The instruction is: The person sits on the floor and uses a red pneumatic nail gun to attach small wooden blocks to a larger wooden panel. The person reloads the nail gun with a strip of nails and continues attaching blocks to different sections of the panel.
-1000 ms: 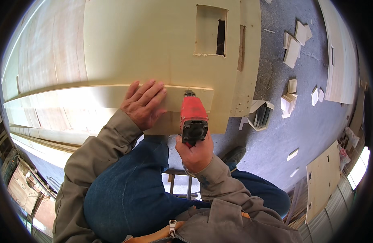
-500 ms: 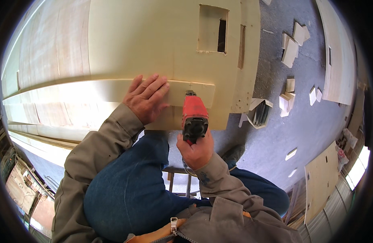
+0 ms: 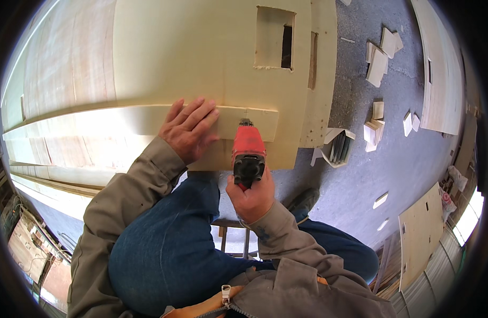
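A red nail gun point(image 3: 249, 143) with a black end cap is gripped in my right hand point(image 3: 250, 196), fingers closed around its handle. The tool's dark nose is over the right end of a long, pale wooden strip point(image 3: 143, 119); I cannot make out whether it touches. My left hand point(image 3: 191, 130) lies on the same strip, left of the tool, fingers stretched out and holding nothing. Underneath the strip is a large plywood panel point(image 3: 180, 53) with a rectangular cutout near its right side. The nail gun hides part of the strip's near edge.
Offcuts of wood point(image 3: 377, 66) lie scattered over the grey floor point(image 3: 355, 185) to the right. An open container point(image 3: 338, 148) with dark strips in it stands beside the panel's right edge. More plywood sheets point(image 3: 421, 238) are at the far right. My knees are below the panel's near edge.
The nail gun and my right hand have shifted slightly left along the strip. My left hand stays flat on the wood. The whole view has moved a little.
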A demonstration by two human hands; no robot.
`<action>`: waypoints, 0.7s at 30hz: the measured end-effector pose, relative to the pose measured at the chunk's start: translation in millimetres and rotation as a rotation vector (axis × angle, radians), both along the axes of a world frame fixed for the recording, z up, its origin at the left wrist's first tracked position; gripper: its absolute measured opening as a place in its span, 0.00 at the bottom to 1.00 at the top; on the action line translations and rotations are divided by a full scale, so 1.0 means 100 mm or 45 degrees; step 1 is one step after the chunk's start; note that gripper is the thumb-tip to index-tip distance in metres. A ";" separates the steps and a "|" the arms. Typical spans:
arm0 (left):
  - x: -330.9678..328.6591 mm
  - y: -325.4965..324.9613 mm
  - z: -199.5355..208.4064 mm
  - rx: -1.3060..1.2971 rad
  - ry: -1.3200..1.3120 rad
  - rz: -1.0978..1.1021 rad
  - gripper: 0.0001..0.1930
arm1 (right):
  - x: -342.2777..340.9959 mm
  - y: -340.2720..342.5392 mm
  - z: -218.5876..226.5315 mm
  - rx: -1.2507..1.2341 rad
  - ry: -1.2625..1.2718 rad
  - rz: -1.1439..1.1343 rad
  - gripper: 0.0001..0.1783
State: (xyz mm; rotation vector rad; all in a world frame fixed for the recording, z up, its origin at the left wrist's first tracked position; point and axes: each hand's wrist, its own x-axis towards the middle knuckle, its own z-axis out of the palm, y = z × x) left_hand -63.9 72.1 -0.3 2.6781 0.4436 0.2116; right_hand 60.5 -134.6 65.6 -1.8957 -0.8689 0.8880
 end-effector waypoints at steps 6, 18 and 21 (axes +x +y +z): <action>0.00 0.00 -0.01 0.007 -0.002 -0.006 0.31 | -0.02 -0.01 -0.03 0.004 -0.024 0.016 0.39; -0.01 0.01 -0.03 0.018 -0.006 -0.015 0.28 | -0.05 -0.07 0.01 0.022 0.024 0.023 0.35; 0.00 0.02 -0.02 0.032 -0.016 -0.017 0.27 | -0.07 -0.09 0.02 -0.001 0.045 0.013 0.34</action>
